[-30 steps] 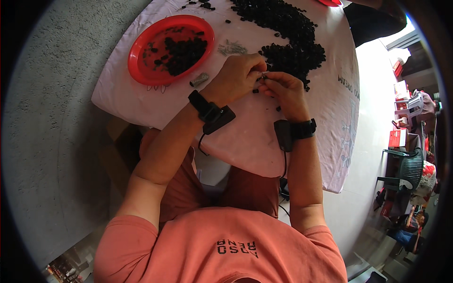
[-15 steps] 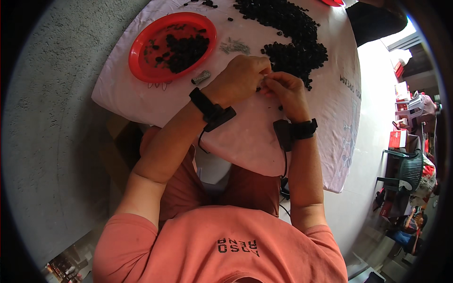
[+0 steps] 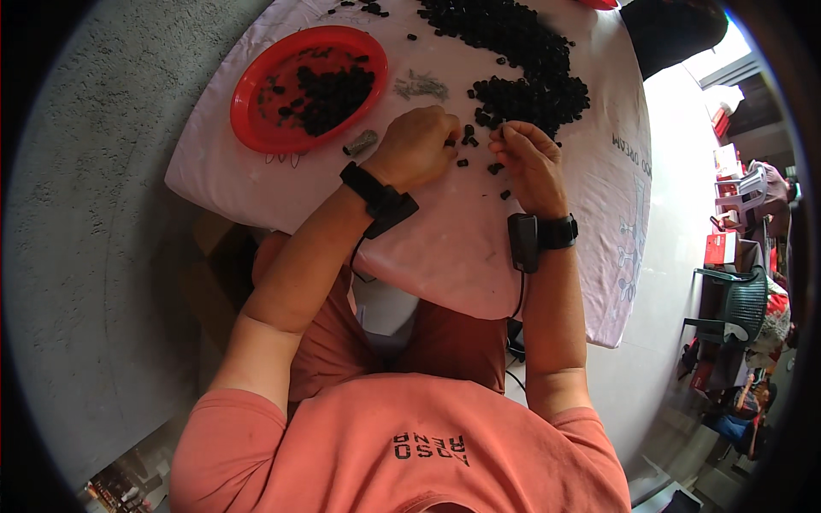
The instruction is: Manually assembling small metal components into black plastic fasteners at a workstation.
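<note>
Over the cloth-covered table, my left hand point(image 3: 416, 147) has its fingers curled in, with a small black plastic piece point(image 3: 451, 144) at the fingertips. My right hand point(image 3: 532, 164), a short way to the right, pinches thumb and forefinger together; whatever is between them is too small to make out. Several loose black pieces point(image 3: 469, 135) lie between the two hands. Just beyond the right hand spreads a large heap of the same black pieces point(image 3: 534, 101). A little pile of thin metal pins point(image 3: 421, 86) rests beyond my left hand.
To the left stands a round red tray point(image 3: 243, 128) with black pieces and pins inside. A short grey cylinder point(image 3: 360, 142) lies between tray and left wrist. Dark straps with small boxes and cables sit on both wrists. A green chair point(image 3: 744, 303) stands at the far right.
My hands were together at the fingertips and have moved apart, left hand leftward, right hand slightly right. The loose black pieces between them now show.
</note>
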Demonstrator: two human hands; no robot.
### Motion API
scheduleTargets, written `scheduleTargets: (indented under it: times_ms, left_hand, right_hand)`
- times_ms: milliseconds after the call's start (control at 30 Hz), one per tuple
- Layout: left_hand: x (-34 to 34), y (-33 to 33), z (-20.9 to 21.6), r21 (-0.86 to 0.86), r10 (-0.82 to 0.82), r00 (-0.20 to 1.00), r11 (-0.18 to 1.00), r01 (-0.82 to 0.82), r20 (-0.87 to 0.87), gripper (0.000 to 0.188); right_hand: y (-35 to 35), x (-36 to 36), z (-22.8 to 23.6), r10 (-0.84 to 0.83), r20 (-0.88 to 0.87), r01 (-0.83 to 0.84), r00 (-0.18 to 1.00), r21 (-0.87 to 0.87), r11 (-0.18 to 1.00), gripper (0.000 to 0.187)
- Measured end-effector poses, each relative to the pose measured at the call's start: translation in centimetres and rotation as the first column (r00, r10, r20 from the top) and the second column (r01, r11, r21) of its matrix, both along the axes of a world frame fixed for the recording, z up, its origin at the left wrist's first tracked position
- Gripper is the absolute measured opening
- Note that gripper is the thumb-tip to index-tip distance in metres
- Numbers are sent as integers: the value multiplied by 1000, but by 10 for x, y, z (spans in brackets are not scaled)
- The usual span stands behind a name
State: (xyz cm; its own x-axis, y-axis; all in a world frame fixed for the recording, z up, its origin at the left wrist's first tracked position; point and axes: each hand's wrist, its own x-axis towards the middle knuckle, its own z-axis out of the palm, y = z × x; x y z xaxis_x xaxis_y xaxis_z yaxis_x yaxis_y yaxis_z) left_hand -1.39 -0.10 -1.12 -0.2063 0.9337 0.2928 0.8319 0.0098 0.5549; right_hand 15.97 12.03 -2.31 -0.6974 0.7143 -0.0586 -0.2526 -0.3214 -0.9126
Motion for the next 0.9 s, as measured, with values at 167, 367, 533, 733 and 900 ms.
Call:
scheduleTargets:
  times_ms: [167,367,533,733,900]
  left_hand:
    - [2,4,-11,54,47,999,997,-46,-8,13]
    - [1,9,7,47,21,892,998,-47,451,13]
    - [8,11,13,142,-69,734,989,-38,675,12]
    - [1,12,8,121,-20,769,990,-75,639,14]
    - [-11,9,4,75,35,902,994,-75,431,16]
  right_hand:
    - [-2,-2,1,10,25,-10,1000,17,1000,14]
    - [-9,-4,6,16,107,-28,994,113,993,14]
    - [-11,-5,7,50,111,-66,993,142,988,14]
    - [-9,-5,6,31,112,-47,993,143,989,14]
    - [-2,-1,2,-53,113,39,992,118,992,15]
